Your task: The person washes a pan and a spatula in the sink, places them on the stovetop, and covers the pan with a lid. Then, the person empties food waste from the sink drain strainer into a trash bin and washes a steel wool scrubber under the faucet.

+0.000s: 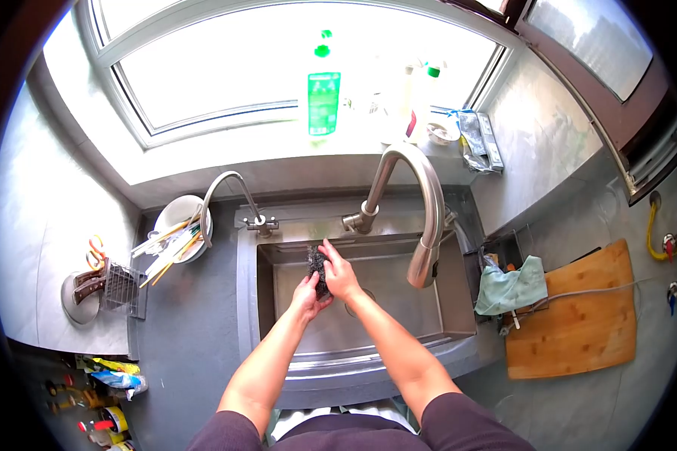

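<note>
Over the left part of the steel sink, a dark, rough-textured scrubber is held between my two hands. My left hand grips its lower left side, with the thumb against it. On its right side, my right hand presses with the fingers pointing up and away. The large curved faucet arches over the sink to the right of my hands. A thinner tap stands behind the sink at the left.
A white bowl with chopsticks sits left of the sink, near a knife rack. To the right are a green cloth and a wooden cutting board. A green bottle stands on the windowsill.
</note>
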The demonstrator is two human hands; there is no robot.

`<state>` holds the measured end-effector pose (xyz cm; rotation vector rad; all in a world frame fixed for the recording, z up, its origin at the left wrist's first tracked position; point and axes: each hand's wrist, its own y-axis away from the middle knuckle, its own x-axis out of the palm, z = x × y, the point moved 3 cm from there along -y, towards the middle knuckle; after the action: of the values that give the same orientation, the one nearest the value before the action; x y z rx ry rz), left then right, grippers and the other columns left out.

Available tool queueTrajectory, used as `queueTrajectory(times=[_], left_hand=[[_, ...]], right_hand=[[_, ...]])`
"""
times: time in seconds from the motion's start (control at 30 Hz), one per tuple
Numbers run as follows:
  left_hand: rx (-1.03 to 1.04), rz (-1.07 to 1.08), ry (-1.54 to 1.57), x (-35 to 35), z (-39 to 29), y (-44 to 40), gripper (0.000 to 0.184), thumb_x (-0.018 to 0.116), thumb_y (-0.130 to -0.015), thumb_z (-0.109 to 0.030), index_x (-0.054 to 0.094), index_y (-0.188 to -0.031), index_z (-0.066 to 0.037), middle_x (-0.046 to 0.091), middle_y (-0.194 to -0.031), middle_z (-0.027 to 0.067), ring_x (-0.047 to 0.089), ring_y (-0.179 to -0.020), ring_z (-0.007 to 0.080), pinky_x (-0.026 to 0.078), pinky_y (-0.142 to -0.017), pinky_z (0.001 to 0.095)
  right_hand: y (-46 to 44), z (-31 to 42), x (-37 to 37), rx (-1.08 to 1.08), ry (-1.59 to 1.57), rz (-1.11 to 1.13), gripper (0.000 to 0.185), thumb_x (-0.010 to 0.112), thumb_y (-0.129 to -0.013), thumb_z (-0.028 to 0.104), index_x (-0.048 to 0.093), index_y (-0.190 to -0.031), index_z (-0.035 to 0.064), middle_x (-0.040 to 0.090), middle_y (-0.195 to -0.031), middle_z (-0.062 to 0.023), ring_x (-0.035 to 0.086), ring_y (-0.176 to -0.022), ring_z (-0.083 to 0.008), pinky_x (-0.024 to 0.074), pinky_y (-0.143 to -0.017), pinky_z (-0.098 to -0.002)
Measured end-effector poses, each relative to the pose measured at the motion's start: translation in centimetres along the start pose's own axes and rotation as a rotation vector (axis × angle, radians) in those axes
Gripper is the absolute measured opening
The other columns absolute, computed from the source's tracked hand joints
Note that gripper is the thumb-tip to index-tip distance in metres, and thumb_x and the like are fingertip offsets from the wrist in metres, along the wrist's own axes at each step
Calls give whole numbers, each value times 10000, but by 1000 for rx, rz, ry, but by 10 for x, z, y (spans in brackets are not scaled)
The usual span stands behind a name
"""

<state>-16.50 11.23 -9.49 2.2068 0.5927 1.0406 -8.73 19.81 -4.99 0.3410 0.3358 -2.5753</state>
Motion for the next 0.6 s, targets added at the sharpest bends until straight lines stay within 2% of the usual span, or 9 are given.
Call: queueTrajectory(times=[0.07,0.17,0.2,0.27,0.37,0.47,0.6], left_hand=[[0,2,-17,1,-1,1,263,490,-941,-335,453,-1161,-196,571,-1077,18,548,-982,205,451,-821,493],[-20,-1,9,-1,3,-3,304,479,-946,-339,429,-1209,-195,559,-1134,28,537,-1044,224,436,-856,521],[-28,-5,12,-1,4,-4,314,476,-947,-339,422,-1220,-194,555,-1147,30,534,-1054,226,433,-862,525],[-28,-3,26,-2,6,-10,331,477,-946,-338,413,-1236,-192,546,-1168,30,524,-1077,232,424,-874,536],[-13,-8,30,0,3,-7,354,478,-943,-351,404,-1252,-194,539,-1180,27,514,-1088,235,407,-890,537],[-13,-26,15,-6,5,-15,354,473,-941,-375,418,-1245,-200,539,-1179,20,510,-1084,232,395,-890,524],[-47,-53,27,-11,24,-36,330,460,-940,-404,466,-1218,-226,558,-1145,15,519,-1058,219,391,-873,497]], right_hand=[[6,11,-6,-51,118,-98,542,457,-833,1,337,-1362,-3,505,-1270,-209,452,-1224,-320,347,-1030,-362],[9,-1,-31,3,183,-496,523,458,-848,20,336,-1353,-36,415,-1347,-230,384,-1275,-334,304,-1062,-361],[5,-6,-35,-18,279,-430,536,455,-851,20,309,-1363,-42,392,-1363,-234,364,-1287,-338,292,-1070,-361],[-4,-17,-33,6,148,-306,554,444,-851,12,283,-1379,-25,407,-1352,-231,389,-1267,-342,318,-1051,-369],[-8,-11,-31,35,58,-261,540,443,-854,-9,310,-1377,5,429,-1340,-223,424,-1248,-325,345,-1035,-347],[-17,1,-33,-16,261,-153,556,425,-841,-25,311,-1382,28,463,-1305,-218,446,-1219,-340,355,-1031,-353],[-20,2,-49,1,400,-25,605,426,-827,-20,278,-1406,72,397,-1366,-198,388,-1268,-317,327,-1052,-357]])
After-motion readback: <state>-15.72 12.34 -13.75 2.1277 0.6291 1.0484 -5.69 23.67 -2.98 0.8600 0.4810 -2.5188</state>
